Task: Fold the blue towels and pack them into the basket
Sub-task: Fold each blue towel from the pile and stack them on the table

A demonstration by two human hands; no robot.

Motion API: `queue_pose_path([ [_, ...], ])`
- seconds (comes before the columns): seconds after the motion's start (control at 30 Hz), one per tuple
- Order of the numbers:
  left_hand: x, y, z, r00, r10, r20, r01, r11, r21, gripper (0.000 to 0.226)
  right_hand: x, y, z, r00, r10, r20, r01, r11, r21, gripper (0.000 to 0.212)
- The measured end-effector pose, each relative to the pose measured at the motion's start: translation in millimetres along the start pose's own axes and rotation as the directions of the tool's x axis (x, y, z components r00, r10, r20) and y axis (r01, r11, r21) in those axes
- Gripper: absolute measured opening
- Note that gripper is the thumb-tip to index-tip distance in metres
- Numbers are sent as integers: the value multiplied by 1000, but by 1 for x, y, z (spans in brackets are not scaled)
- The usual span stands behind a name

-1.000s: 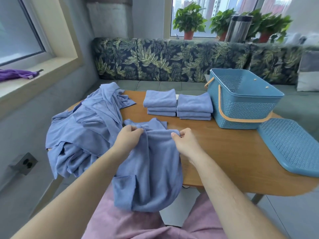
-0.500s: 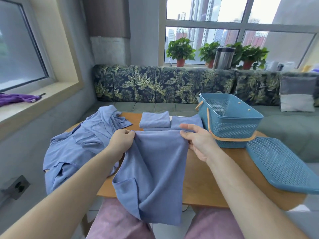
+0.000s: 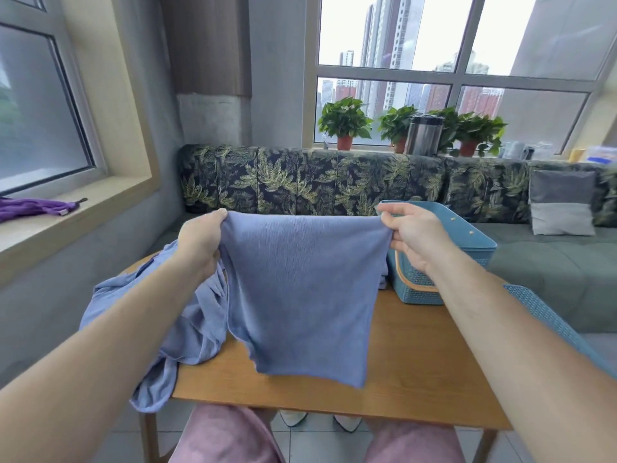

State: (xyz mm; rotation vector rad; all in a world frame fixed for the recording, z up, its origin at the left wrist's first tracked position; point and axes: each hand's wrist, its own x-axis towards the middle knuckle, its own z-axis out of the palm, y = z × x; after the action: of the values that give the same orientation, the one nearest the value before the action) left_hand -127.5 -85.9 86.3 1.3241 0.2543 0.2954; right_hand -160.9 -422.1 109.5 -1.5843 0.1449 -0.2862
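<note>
One blue towel point(image 3: 300, 295) held up, spread out, over bench point(image 3: 417, 362). Top left corner gripped by left hand point(image 3: 200, 245), fingers curled round cloth; top right corner pinched by right hand point(image 3: 412, 237), thumb against fingers. Heap of unfolded towels point(image 3: 200, 322) draped over bench's left edge. Basket point(image 3: 480, 248) stood on bench behind right hand, lid point(image 3: 541, 312) beside it.

Potted plants point(image 3: 345, 120) behind leafy sofa point(image 3: 300, 182)

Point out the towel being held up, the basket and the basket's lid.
towel point(image 3: 300, 295), head view, middle of the hanging cloth.
basket point(image 3: 417, 297), head view, front wall.
lid point(image 3: 541, 312), head view, latticed top.
</note>
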Motion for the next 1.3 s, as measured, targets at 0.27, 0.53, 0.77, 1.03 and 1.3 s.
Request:
queue_pose_path([
  [0.27,-17,33,1,966,223,129,-227,974,17,23,-12,-45,-2,990,-128,-66,114,976,-185,14],
  [0.53,-65,58,-28,909,338,245,-341,940,-29,32,-69,-67,-26,972,-187,145,180,982,66,15],
  [0.77,-58,50,-20,806,469,362,-593,638,491,37,-69,-53,-30,973,-201,113,221,950,-219,30],
  [1.03,-2,15,10,812,386,438,-574,393,719,28,-25,-11,-11,968,-248,-34,181,787,-591,9],
  [1.3,22,40,31,766,519,380,-620,440,649,26,1,-22,-11,941,-330,-79,256,843,-472,10],
])
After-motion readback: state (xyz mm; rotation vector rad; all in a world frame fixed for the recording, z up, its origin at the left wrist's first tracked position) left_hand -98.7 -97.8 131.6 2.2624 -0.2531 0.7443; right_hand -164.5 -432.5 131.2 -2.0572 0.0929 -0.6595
